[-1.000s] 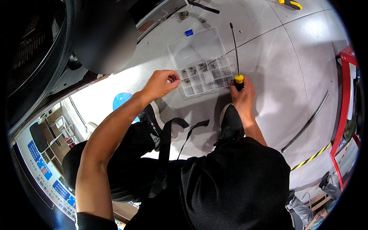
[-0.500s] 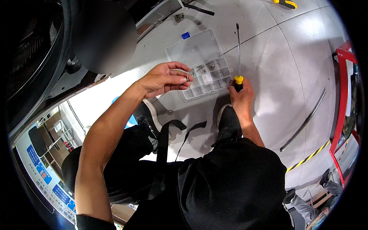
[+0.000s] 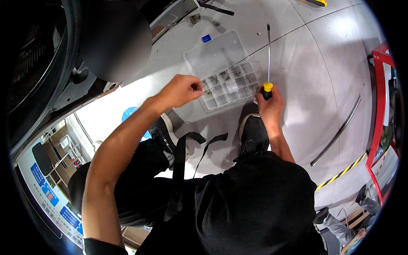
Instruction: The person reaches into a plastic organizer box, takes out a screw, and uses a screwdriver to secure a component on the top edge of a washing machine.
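Observation:
My left hand (image 3: 190, 88) is closed, fingertips pinched at the left end of a clear compartment box (image 3: 225, 100); whatever it holds is hidden. The box lies on the floor with small metal-looking pieces in some compartments and its clear lid (image 3: 210, 55), with a blue latch (image 3: 206, 38), open toward the top of the view. My right hand (image 3: 270, 104) grips the yellow-and-black handle of a long screwdriver (image 3: 267, 87), tip up, beside the box's right end. My shoes (image 3: 253, 134) are just below the box, and black straps (image 3: 182, 146) hang between my legs.
A dark panelled structure (image 3: 63, 63) overhangs at upper left. A red metal frame (image 3: 376, 127) and a curved metal strip (image 3: 335, 131) are at right. Another yellow-handled tool (image 3: 318, 2) lies at the top. A co-worker's grey-clad legs (image 3: 340, 227) show at lower right.
Half a second ago my left hand was partly unfolded with a small metal piece between its fingers; now its fingers are curled back at the box's left end. The screwdriver has shifted slightly right.

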`<state>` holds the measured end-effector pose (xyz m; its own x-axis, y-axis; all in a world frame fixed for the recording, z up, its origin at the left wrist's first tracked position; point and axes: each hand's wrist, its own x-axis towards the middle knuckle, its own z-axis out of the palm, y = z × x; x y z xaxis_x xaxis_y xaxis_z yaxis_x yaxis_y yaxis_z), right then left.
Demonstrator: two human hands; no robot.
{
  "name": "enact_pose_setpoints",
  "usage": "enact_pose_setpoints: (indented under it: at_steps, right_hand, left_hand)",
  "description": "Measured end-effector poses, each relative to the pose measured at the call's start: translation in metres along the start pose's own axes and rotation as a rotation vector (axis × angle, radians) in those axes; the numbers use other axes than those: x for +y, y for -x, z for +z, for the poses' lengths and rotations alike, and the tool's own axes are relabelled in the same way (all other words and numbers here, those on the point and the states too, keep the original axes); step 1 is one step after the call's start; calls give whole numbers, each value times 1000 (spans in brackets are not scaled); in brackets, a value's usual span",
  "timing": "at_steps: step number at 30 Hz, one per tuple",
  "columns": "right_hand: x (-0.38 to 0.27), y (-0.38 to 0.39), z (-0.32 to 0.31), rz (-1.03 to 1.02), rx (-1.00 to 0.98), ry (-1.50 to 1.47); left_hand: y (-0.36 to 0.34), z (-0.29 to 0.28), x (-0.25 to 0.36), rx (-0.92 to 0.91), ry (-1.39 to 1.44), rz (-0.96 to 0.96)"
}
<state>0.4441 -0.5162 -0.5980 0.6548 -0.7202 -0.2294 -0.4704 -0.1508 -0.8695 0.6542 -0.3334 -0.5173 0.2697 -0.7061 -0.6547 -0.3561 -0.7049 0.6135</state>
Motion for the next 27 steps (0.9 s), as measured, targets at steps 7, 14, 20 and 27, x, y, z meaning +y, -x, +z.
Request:
enact_pose_setpoints:
  at_steps: [7,14,20,27]
  right_hand:
    - [0,-2,-3,16,-10,-12]
    - [-11,3,-3,-27,-13,-3]
    - [-17,4,-6,-32,17,32]
    - [-15,1,-19,153,47,19]
  left_hand:
    - [-7,52,1,189,-796,267]
    - [-22,71,27,145,-1020,121]
    - [-23,72,19,185,-984,170]
    - [-19,55,25,149,-770,269]
